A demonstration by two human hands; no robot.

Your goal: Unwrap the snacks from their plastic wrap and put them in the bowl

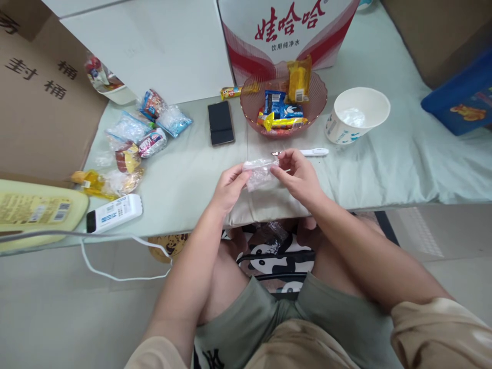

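Can't see the middle of the white-handled knife behind the right hand. Can't read the tiny print on the yellow bottle, cropped at the cloth-covered table's left front corner.

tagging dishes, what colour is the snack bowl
The bowl is see-through pink, clearest in the head view.

a tan shirt, its loose short sleeves at four and seven o'clock; grey-green shorts at six, bearing a dark monogram.
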